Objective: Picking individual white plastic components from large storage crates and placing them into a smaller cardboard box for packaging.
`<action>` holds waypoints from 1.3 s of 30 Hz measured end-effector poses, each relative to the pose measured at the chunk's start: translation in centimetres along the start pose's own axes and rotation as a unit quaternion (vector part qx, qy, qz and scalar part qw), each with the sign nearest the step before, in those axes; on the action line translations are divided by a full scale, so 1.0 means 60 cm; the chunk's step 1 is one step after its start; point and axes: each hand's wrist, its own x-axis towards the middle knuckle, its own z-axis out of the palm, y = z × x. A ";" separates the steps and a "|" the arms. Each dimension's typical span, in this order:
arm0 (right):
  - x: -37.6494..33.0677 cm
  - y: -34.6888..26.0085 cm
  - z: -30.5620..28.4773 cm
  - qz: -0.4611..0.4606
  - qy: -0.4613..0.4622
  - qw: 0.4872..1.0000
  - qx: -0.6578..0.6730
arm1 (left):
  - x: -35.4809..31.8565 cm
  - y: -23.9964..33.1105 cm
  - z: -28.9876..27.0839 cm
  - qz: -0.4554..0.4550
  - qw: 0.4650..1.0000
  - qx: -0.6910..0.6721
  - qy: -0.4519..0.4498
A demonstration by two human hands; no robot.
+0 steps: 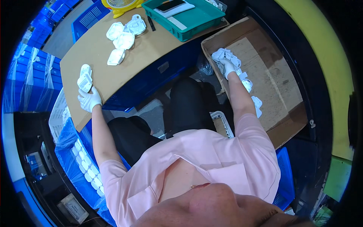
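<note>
My left hand (90,100), in a white glove, rests on the brown board at the left with its fingers apart. Its fingertips are at the near end of two white plastic parts (85,77), which lie against each other. Over at the right, my gloved right hand (228,67) reaches into a cardboard box (278,75) and closes on a white plastic part (220,56) in a pile. White glove and white parts blend there, so the fingertips are hard to make out. More white parts (257,105) lie along the box's near side.
Several white rounded parts (124,40) sit mid-board, with a black strip (151,24) beside them. A green tray (185,30) holds a phone (171,5). A yellow object (121,4) stands at the far edge. Below left, a blue-lined crate (68,145) contains rows of white pieces.
</note>
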 end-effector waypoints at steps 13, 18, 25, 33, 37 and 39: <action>-0.269 -0.067 0.006 -0.018 -0.047 0.987 0.149 | -0.073 0.008 -0.004 0.033 0.995 -0.063 0.071; -0.377 -0.101 0.084 -0.032 -0.196 0.976 0.086 | -0.258 0.160 -0.123 0.135 0.870 -0.469 -0.071; -0.476 -0.102 0.246 0.080 -0.383 0.918 0.067 | -0.329 0.231 -0.247 -0.022 0.341 -0.716 -0.608; -0.437 -0.091 0.191 0.019 -0.138 0.988 -0.061 | -0.165 0.096 -0.175 -0.164 0.506 -0.732 -0.426; -0.347 -0.067 0.028 -0.168 0.093 0.898 -0.397 | -0.030 -0.030 -0.065 -0.095 0.724 -0.671 -0.127; -0.351 -0.085 0.004 -0.078 0.198 0.871 -0.442 | 0.029 -0.111 -0.001 -0.039 0.813 -0.578 -0.055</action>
